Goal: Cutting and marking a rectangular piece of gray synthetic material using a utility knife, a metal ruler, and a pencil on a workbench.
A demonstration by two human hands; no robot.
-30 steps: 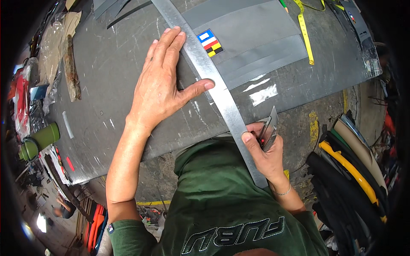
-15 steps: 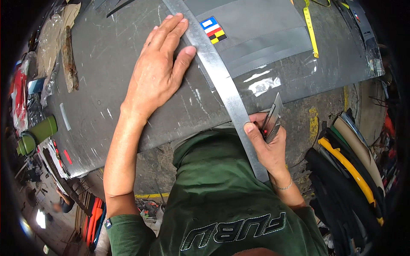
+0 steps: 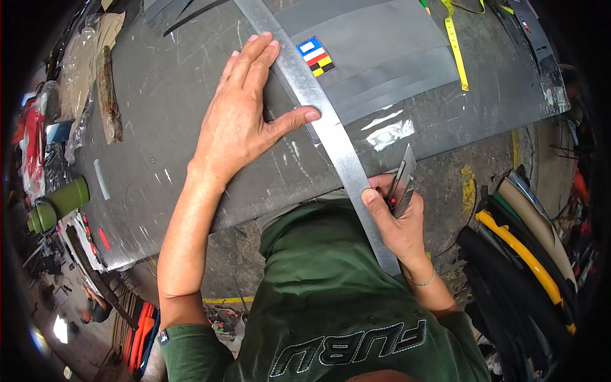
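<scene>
I have the right hand point(image 3: 401, 229) gripping knife point(image 3: 405, 198) and ruler point(image 3: 340, 145), centre-right; any slip could nick the flat-spread left hand point(image 3: 235, 121).

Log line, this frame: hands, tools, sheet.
left hand: open, touching metal straightedge | right hand: holding utility knife, blade exposed, and straightedge | straightedge: projecting past table | grey sheet: bears coloured patch

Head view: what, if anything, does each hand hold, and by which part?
Right hand: the metal strip, by its edge toward the near end, plus the knife, by its handle. Left hand: nothing grasped; it touches the metal strip.
</scene>
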